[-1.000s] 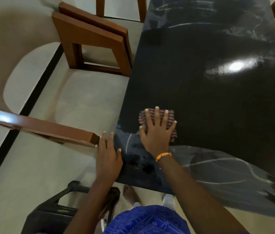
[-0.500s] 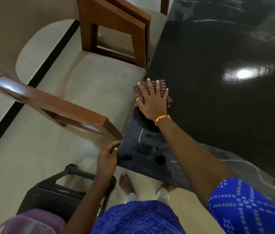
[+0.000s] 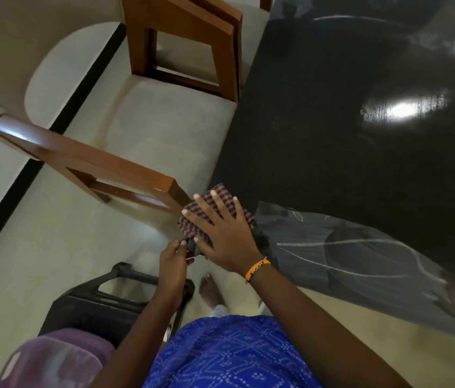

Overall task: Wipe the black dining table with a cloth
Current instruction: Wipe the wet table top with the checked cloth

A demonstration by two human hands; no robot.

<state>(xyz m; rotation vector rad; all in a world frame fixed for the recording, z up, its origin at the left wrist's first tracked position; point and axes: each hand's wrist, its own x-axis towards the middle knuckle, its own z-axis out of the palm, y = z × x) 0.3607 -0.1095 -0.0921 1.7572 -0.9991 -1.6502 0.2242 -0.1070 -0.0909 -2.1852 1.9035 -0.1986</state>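
Cloth [image 3: 211, 212] sits on the tabletop's [image 3: 346, 152] near left corner, right hand [image 3: 225, 236] flat on top of it. Left hand [image 3: 173, 261] is just below that corner, at its edge. One chair [image 3: 103, 166] stands left of the corner, another [image 3: 190, 43] farther along the same side.

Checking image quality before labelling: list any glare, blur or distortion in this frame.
Head view: a bright lamp glare sits on the black table; wide-angle bending curves the floor stripe and chairs; the frame's edges are soft, while the right hand on the cloth stays fairly sharp.
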